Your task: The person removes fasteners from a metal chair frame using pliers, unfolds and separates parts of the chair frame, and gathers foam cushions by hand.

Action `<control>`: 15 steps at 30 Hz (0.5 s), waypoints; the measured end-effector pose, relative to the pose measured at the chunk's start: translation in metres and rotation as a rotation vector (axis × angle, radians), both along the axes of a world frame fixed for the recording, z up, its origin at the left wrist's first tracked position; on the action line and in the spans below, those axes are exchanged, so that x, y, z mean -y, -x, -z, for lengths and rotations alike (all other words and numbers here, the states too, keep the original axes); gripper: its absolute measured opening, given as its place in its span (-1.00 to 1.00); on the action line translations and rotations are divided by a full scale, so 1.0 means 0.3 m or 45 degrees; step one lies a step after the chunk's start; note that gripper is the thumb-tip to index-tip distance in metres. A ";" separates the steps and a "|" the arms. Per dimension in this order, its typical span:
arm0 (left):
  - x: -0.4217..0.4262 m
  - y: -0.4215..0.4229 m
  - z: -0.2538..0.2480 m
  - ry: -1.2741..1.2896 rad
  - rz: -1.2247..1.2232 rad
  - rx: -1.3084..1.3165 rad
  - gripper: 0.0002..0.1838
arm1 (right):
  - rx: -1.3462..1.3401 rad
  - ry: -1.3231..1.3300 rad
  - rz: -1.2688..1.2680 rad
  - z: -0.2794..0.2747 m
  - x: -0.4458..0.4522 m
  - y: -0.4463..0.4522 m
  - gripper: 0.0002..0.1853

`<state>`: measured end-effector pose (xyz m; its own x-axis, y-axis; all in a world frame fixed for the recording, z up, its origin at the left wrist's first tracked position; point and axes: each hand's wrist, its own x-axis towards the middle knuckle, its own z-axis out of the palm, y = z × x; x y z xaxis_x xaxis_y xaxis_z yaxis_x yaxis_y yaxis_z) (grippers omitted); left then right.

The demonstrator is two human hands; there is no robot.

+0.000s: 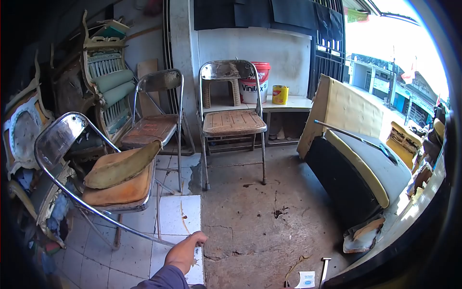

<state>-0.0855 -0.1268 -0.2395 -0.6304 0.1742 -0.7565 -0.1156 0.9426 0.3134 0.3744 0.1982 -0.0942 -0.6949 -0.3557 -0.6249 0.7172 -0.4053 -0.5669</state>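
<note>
My left hand (190, 245), in a dark sleeve, reaches in from the bottom with its fingers curled closed. What it holds, if anything, is hidden. Just left of the wrist ends the visible part of the metal tube of a tilted folding chair (53, 144); whether the hand touches it cannot be told. On that chair lie an orange-brown seat pad (118, 192) and a worn olive cushion piece (122, 168). My right hand is out of view.
Two more folding chairs, one rusty-seated (233, 123) and one behind (151, 130), stand ahead. A paint bucket (252, 86) and yellow can (279, 95) sit on a shelf. An upended sofa (346, 168) is right. A hammer (325, 269) and white packet (306, 279) lie on the floor.
</note>
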 end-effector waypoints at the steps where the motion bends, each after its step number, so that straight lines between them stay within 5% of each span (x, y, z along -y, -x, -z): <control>1: 0.024 0.020 0.057 0.005 -0.002 0.018 -0.84 | -0.030 0.017 0.028 -0.020 -0.001 -0.005 -0.54; 2: 0.060 0.077 0.146 -0.069 0.320 0.001 -0.84 | -0.066 0.041 0.059 -0.040 -0.001 -0.016 -0.54; 4: 0.051 0.054 0.122 -0.097 0.395 0.003 -0.77 | -0.165 0.111 0.132 -0.079 0.003 -0.031 -0.55; 8: -0.002 -0.012 -0.014 0.008 0.097 -0.055 -0.72 | -0.531 0.331 0.334 -0.156 0.015 -0.079 -0.57; 13: -0.003 -0.032 -0.049 -0.023 -0.094 0.003 -0.67 | -1.441 0.690 0.564 -0.170 0.093 -0.136 -0.59; 15: 0.006 -0.020 -0.046 -0.039 -0.023 0.051 -0.69 | -1.384 0.554 0.785 -0.107 0.130 -0.209 -0.58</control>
